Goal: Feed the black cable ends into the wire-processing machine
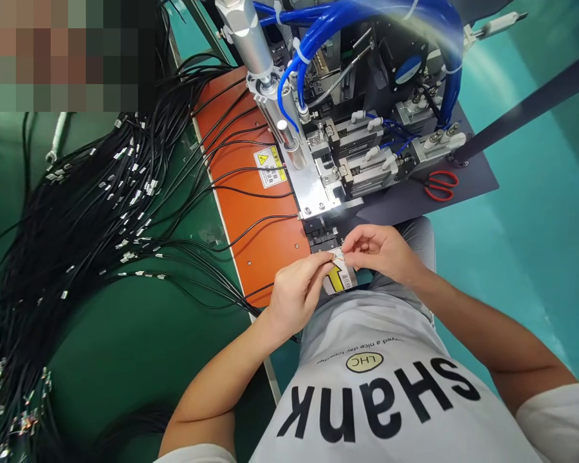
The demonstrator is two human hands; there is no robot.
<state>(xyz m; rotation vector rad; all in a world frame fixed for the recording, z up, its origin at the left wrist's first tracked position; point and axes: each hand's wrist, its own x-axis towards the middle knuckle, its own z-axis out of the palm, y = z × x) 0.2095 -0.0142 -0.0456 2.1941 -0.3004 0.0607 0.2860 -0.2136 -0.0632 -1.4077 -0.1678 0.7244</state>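
White shirt (415,328) fabric, softly creased and printed with bold black letters (338,415), fills the foreground. Both arms are bent at the elbow, their forearms (244,360) slanting inward until the hands nearly meet before the waist. The left hand (294,292) pinches thin wires (338,257) between thumb and forefinger. The right hand (386,254) faces it, thumb and forefinger tips close together at the same wires; whether they grip them I cannot tell. These fine strands sit between the hands, above a white label (349,278) with a yellow arrow. Beyond are a flat orange panel (236,225), a shiny metal machine (313,186) and smooth blue hoses (347,22); limp black cables (53,238) heap leftward.
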